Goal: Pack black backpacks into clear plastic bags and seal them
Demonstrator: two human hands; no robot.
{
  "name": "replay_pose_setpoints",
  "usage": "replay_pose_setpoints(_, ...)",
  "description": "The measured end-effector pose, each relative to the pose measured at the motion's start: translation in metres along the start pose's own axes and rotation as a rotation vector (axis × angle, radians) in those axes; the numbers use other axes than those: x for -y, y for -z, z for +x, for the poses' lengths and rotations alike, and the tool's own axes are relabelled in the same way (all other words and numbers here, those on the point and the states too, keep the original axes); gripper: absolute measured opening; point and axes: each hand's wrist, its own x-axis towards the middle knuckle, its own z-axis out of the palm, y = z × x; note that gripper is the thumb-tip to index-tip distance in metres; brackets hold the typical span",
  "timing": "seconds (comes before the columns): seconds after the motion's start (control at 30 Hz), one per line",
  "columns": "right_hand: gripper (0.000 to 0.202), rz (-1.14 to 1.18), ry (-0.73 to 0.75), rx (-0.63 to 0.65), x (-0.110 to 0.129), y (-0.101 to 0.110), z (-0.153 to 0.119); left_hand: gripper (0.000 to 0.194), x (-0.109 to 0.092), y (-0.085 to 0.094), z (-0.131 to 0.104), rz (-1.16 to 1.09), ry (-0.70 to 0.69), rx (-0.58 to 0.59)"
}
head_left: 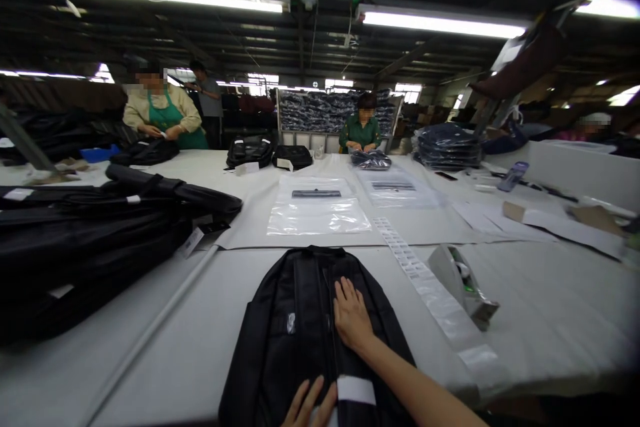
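A black backpack (pixel 280 360) lies flat on the white table in front of me, its shoulder straps facing up. My right hand (pixel 351 315) rests flat on the upper part of one strap, fingers stretched out. Lower down, my left hand (pixel 309 407) touches the backpack with its fingers apart; the rest of that hand is cut off by the bottom edge. Beside its fingers, a white paper band (pixel 356 389) wraps the lower end of the right strap. A small shiny tag (pixel 291 323) sits on the left strap.
Black bags (pixel 90 247) are heaped at left. Clear plastic bags (pixel 317 213) lie ahead. To the right are a strip of labels (pixel 415 270) and a tape dispenser (pixel 465 283). Co-workers stand across the table, near a stack of wrapped bags (pixel 445 145).
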Motion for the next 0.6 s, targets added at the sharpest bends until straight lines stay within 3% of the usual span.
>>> replay_pose_setpoints(0.07,0.047,0.07,0.008,0.018,-0.002,-0.001,0.01,0.043,0.008,0.013,0.004,-0.214,-0.018,0.126)
replay_pose_setpoints(0.17,0.046,0.131,-0.006,0.046,-0.005,-0.001,0.031,0.083,0.022,0.048,0.001,-0.474,0.074,0.285)
replay_pose_setpoints(0.23,0.045,0.177,-0.01,0.081,-0.013,0.006,0.041,0.101,0.031,0.07,-0.01,-0.478,0.198,0.321)
replay_pose_setpoints(0.3,0.047,0.225,-0.015,0.099,-0.029,0.023,0.035,0.1,0.037,0.082,-0.027,-0.416,0.288,0.35)
replay_pose_setpoints(0.37,0.052,0.267,-0.024,0.08,-0.052,0.049,0.004,0.086,0.042,0.084,-0.042,-0.386,0.307,0.366)
replay_pose_setpoints(0.43,0.056,0.309,0.028,0.069,-0.075,0.075,-0.052,0.074,0.049,0.081,-0.047,-0.4,0.292,0.353)
replay_pose_setpoints(0.5,0.055,0.38,0.264,0.105,-0.09,0.091,-0.115,0.07,0.061,0.079,-0.039,-0.428,0.292,0.356)
replay_pose_setpoints(0.6,0.072,0.168,0.287,0.051,-0.089,0.094,-0.174,0.067,0.083,0.088,-0.01,-0.451,0.304,0.407)
